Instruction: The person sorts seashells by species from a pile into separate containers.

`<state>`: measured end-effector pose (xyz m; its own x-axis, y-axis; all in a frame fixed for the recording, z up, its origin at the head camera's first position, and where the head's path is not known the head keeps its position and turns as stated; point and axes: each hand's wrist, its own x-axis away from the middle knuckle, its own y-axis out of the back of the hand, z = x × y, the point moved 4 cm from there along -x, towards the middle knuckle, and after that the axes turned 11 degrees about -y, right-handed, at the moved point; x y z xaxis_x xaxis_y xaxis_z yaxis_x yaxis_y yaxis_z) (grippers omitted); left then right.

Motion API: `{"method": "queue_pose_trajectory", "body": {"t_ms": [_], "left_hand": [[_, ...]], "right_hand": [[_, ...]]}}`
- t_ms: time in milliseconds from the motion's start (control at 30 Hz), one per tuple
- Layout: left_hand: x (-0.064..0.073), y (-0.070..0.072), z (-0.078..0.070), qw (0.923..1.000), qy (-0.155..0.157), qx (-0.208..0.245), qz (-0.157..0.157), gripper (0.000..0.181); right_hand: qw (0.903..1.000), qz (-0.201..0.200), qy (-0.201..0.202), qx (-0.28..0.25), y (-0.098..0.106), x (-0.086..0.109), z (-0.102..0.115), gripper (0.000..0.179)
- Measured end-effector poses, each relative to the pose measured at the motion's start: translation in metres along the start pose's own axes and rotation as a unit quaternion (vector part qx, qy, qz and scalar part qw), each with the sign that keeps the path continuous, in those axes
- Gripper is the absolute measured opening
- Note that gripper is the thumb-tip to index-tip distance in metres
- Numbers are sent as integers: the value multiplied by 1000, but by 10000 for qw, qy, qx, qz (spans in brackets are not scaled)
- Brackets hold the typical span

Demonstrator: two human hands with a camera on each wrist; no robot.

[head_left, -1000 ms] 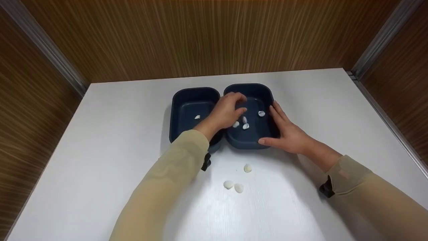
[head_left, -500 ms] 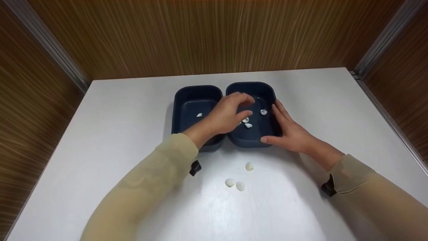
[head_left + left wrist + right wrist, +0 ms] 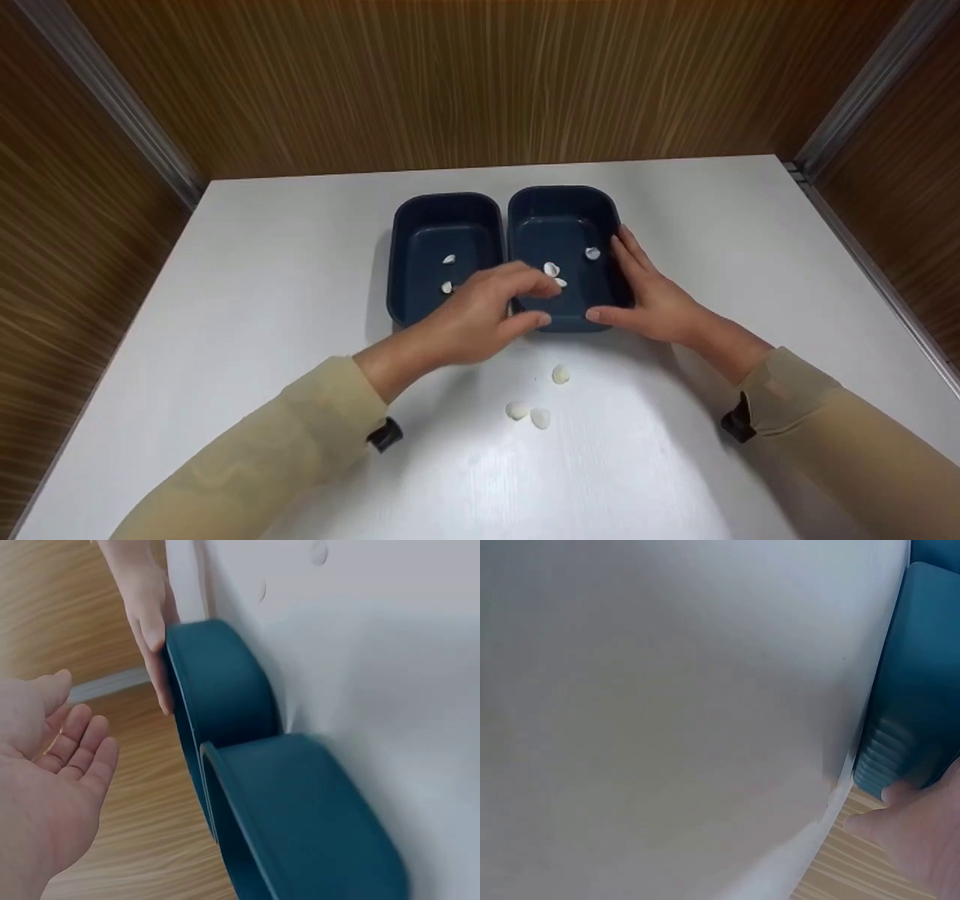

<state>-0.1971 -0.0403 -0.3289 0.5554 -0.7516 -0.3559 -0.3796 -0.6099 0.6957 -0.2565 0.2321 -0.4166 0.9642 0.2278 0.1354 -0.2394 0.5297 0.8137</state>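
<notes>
In the head view my left hand (image 3: 480,315) hovers over the near ends of two dark blue bins, palm turned right, fingers loosely bent. The left wrist view shows nothing between its fingers. My right hand (image 3: 656,304) lies along the outer right side of the right bin (image 3: 570,322), fingers straight and thumb at its near corner. Inside that bin are white seashells, one shell (image 3: 592,253) near the right wall and a shell (image 3: 551,268) in the middle, close to a partly covered one. The left bin (image 3: 397,255) holds a shell (image 3: 448,259) and a second shell (image 3: 447,287) nearer me.
Three pale shells lie on the white table (image 3: 262,300) in front of the bins: one shell (image 3: 560,374) closer to them, a shell (image 3: 517,409) and another shell (image 3: 540,418) side by side. Wood-grain panels (image 3: 480,90) stand behind and at both sides.
My left hand has drawn back from inside the right bin towards me, uncovering more of both bins and a second shell in the left one. My right hand stays at the right bin's side.
</notes>
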Motion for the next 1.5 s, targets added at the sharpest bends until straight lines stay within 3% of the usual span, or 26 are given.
{"method": "queue_pose_trajectory", "body": {"t_ms": [200, 400, 600, 867, 1133, 1500], "left_hand": [[23, -11, -9, 9998, -80, 97, 170, 28], [42, -30, -7, 9983, 26, 319, 485, 29], [57, -49, 4, 9960, 208, 401, 767, 29], [75, -64, 23, 9951, 288, 414, 849, 26], [82, -70, 39, 9934, 430, 419, 976, 31], [83, -72, 51, 9906, 385, 364, 1263, 36]], "right_hand": [[10000, -28, -15, -12, 0, -1, -1, 120], [10000, -67, -3, -12, 1, 0, -1, 120], [10000, -85, 18, 8, 2, 1, 1, 119], [10000, -51, 44, -24, 2, 2, 1, 119], [9999, -72, 75, -58, 1, 2, 1, 119], [9999, -43, 40, -86, 1, 3, 1, 120]]}}
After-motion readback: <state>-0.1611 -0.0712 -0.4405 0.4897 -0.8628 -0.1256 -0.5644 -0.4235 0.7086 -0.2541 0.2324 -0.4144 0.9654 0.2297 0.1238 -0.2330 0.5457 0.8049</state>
